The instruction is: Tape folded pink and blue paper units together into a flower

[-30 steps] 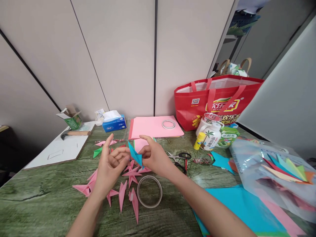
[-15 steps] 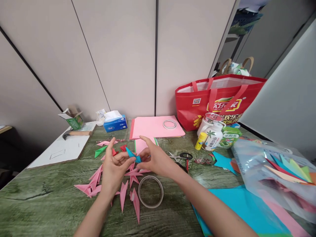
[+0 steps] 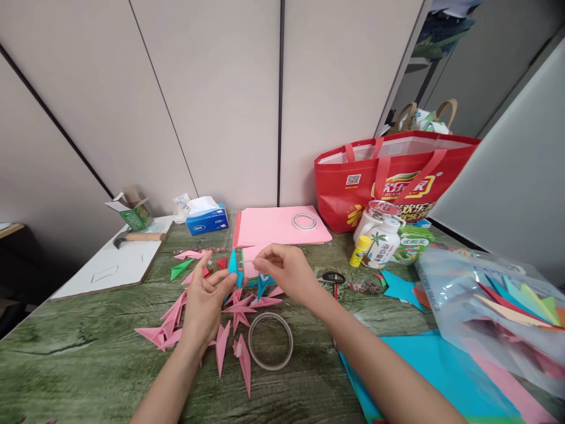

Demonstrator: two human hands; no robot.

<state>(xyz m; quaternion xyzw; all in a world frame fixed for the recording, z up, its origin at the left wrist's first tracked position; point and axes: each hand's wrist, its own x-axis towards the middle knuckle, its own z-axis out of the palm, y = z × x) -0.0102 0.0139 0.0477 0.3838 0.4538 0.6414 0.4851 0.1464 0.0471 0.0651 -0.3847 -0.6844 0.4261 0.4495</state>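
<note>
My left hand (image 3: 205, 294) pinches a folded blue paper piece (image 3: 235, 268), its point standing upward. Close to it on the right, my right hand (image 3: 282, 271) has thumb and forefinger pressed together on what looks like a thin pale strip. A second blue folded piece (image 3: 262, 286) shows just below the right fingers; whether they touch it I cannot tell. Several pink folded pieces (image 3: 239, 306) lie beneath and around both hands. A roll of tape (image 3: 271, 367) lies flat in front of the right hand. Scissors (image 3: 333, 277) are partly hidden behind the right wrist.
Pink paper sheets (image 3: 273, 227) bear another tape roll (image 3: 304, 228) at the back. A blue tissue box (image 3: 206, 221) and a hammer (image 3: 143, 237) are left. Right are a glue stick (image 3: 361, 252), white bottle (image 3: 383, 244), red bag (image 3: 339, 194), blue paper (image 3: 441, 371) and plastic bag (image 3: 445, 282).
My hands have drawn apart slightly. The blue piece stays in my left hand, now more upright, and my right fingers have let go of it and pinch beside it.
</note>
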